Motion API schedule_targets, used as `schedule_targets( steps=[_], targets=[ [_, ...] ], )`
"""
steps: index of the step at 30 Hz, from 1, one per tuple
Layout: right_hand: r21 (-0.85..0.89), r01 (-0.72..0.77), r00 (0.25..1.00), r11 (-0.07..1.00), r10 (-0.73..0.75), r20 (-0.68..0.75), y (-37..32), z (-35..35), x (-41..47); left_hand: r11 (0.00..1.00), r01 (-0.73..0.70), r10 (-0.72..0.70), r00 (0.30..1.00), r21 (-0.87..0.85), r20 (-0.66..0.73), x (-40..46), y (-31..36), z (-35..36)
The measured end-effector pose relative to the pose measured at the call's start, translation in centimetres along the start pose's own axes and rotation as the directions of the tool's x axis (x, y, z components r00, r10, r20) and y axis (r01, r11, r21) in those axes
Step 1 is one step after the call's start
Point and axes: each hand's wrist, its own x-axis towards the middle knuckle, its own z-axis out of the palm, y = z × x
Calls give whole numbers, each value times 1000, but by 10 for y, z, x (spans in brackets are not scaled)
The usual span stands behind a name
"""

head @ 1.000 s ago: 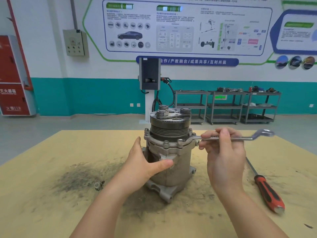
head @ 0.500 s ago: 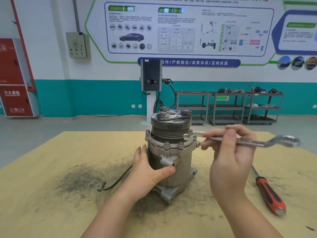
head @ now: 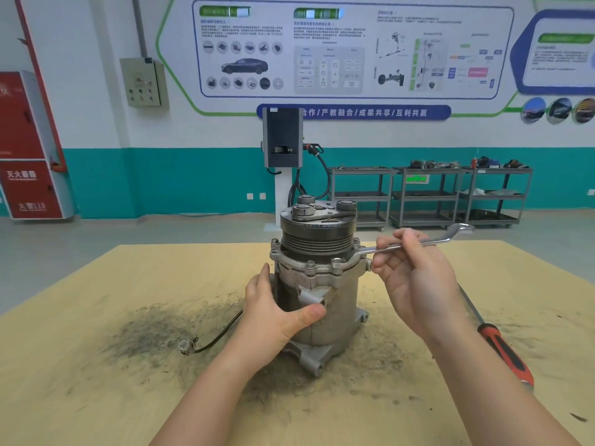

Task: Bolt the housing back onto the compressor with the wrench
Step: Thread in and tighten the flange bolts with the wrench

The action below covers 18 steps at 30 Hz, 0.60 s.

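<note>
- Two hands are at work: my right hand [head: 418,284], right of centre in the frame, pinches the shank of the wrench [head: 415,243] between curled fingers and thumb.
- The wrench's near ring end sits at a bolt [head: 337,263] on the flange of the housing [head: 317,268]; its far ring end points toward the upper right of the frame.
- My left hand [head: 273,313], just left of centre, grips the side of the compressor [head: 318,284], fingers round the far side and thumb pressed across the front of the body.
- The compressor stands upright at the middle of the frame on the table [head: 96,381], its black pulley [head: 317,233] on top.
- A black wire [head: 219,336] with a small clip trails from the compressor toward the lower left, over a dark grimy patch.
- A red-and-black-handled screwdriver [head: 502,352] lies on the table at the right edge, apart from my right forearm.
</note>
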Motion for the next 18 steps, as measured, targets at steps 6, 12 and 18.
schedule_targets(
  steps=[6, 12, 18],
  targets=[
    [-291, 511, 842, 809, -539, -20, 26, 12, -34, 1000, 5, -5, 1000, -13, -25, 1, -2, 0],
    [-457, 740, 645, 493, -714, 275, 39, 15, -45, 999, 3, -5, 999, -37, -42, 0, -1, 1],
    [-398, 781, 617, 481, -693, 373, 27, 19, -42, 999, -1, -1, 999, -47, -40, 0, -2, 2]
  ],
)
